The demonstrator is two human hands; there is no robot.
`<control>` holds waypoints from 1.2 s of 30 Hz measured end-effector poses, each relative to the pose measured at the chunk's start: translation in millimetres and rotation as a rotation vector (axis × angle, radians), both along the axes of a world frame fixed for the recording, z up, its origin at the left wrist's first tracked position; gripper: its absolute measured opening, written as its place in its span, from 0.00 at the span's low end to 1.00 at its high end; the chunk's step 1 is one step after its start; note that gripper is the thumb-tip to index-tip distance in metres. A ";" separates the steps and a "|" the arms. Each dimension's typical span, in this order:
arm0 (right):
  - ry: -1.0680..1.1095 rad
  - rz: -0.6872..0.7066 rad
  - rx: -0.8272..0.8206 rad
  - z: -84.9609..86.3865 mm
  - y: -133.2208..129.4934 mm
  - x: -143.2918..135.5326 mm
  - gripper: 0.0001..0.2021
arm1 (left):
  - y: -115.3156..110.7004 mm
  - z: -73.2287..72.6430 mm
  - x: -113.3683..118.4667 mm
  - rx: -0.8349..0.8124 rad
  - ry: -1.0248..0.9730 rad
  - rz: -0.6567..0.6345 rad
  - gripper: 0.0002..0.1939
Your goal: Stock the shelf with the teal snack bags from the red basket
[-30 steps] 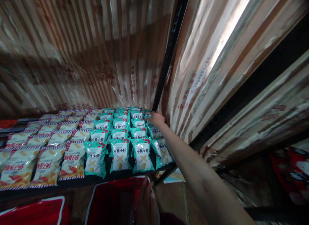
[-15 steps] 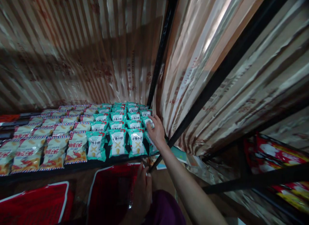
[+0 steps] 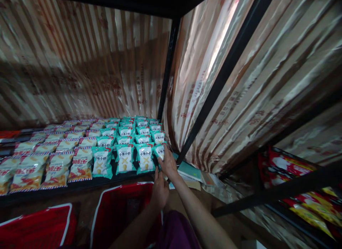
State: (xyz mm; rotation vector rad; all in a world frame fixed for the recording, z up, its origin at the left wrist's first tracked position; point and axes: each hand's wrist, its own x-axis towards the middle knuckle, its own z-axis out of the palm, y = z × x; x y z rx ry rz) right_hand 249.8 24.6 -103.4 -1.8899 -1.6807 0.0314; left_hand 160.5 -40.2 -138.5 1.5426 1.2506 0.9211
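Note:
Rows of teal-and-white snack bags [image 3: 145, 159] stand upright at the right end of a dark shelf [image 3: 117, 177]. My right hand [image 3: 169, 164] is at the front right corner, its fingers closed on the side of the rightmost front snack bag [image 3: 160, 152]. Just below, my left hand [image 3: 160, 190] has its fingers stretched upward at the shelf's front edge, close to the bottom of that bag. Whether those fingertips touch it is hard to see. To the left stand cream-and-orange snack bags [image 3: 80, 165] with striped edges.
Below the shelf are two red baskets with white rims, one in the middle [image 3: 107, 209] and one at left [image 3: 37, 225]. A black diagonal post [image 3: 211, 99] rises beside my right arm. Red and yellow packets [image 3: 307, 206] lie on a shelf at right. Striped sheeting [image 3: 107, 63] hangs behind.
My right hand has come forward from the second row to the front row's rightmost snack bag. My left hand has risen toward it. The view has shifted slightly.

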 end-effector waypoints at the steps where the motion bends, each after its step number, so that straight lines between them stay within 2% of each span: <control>1: 0.028 0.010 0.028 -3.1 0.1 0.6 0.35 | 1.4 -0.5 0.3 0.003 0.000 -0.001 0.28; 4: 0.085 -0.017 0.104 -8.9 1.0 1.8 0.35 | 5.4 -0.7 1.4 0.016 -0.002 -0.003 0.30; 7: 0.098 -0.078 0.138 -7.3 4.0 0.9 0.34 | 10.5 0.5 2.4 0.032 -0.012 -0.001 0.30; 13: 0.037 -0.167 0.010 -1.7 7.6 -7.1 0.30 | 17.5 0.5 -1.0 0.043 -0.030 0.014 0.31; 19: -0.033 -0.253 0.009 -9.0 6.6 -13.2 0.31 | 10.1 -3.2 -8.3 0.068 -0.047 0.016 0.31; 25: -0.046 -0.291 0.017 -6.3 7.9 -17.1 0.29 | 1.9 -3.1 -19.0 0.067 -0.055 0.040 0.29; 31: -0.075 -0.296 0.014 -8.1 8.1 -19.8 0.30 | 2.4 -1.2 -26.5 0.063 -0.058 0.054 0.28; 36: -0.085 -0.299 0.077 -8.6 8.1 -20.4 0.33 | -1.7 -2.4 -28.3 0.060 -0.061 0.051 0.29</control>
